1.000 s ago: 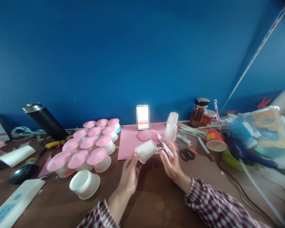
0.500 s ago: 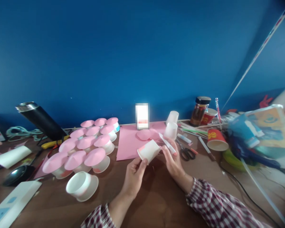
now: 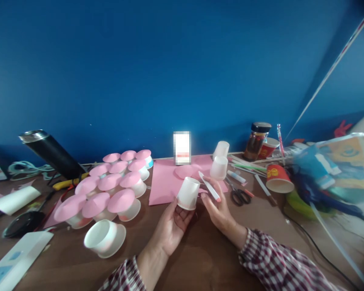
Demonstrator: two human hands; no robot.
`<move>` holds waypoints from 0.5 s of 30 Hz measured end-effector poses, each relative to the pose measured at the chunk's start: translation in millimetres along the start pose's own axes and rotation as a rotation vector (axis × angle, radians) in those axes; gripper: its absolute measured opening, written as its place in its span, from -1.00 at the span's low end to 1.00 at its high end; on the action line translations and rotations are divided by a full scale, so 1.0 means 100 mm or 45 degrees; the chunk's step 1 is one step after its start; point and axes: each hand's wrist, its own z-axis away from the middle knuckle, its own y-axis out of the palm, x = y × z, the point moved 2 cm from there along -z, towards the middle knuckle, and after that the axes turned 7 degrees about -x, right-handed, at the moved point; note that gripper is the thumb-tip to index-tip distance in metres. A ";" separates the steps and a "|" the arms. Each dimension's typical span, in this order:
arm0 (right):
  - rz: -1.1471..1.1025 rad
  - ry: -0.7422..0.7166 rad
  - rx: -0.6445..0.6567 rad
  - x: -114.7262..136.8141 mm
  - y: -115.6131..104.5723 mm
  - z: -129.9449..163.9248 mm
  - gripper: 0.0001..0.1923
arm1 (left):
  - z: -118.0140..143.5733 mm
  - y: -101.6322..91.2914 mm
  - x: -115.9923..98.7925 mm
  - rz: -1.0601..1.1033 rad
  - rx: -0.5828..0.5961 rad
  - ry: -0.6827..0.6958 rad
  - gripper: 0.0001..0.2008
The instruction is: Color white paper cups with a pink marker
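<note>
Looking down through the head view, a small white paper cup [image 3: 188, 193] is seen pinched in the left hand [image 3: 172, 226], fingers closed around its rim end, mouth turned down and toward the near side, base tipped up and slightly right. So the cup's long axis runs roughly upright with a bit of lean. A thin white stick with a pink tip [image 3: 209, 186] is clamped in the right hand [image 3: 220, 210], lying diagonally from far-left to near-right, its far end just beside the cup's right wall; whether it's actually touching can't be told. The stick sits right of the cup, and the right hand is the nearer one to that side.

Around them on the brown bench [image 3: 200, 258]: a cluster of pink-topped cups [image 3: 109, 190] off to the left, one upturned white cup [image 3: 104, 238] nearer, a pink paper sheet [image 3: 166, 182] just beyond the hands, scissors [image 3: 238, 195] to the right, a red paper cup [image 3: 277, 180] and a dark jar [image 3: 256, 141] further right. Checked sleeves are visible at both wrists.
</note>
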 end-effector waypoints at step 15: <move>-0.045 0.026 0.162 -0.02 0.06 0.07 -0.49 | 0.00 0.00 0.03 -0.126 0.027 -0.016 -0.78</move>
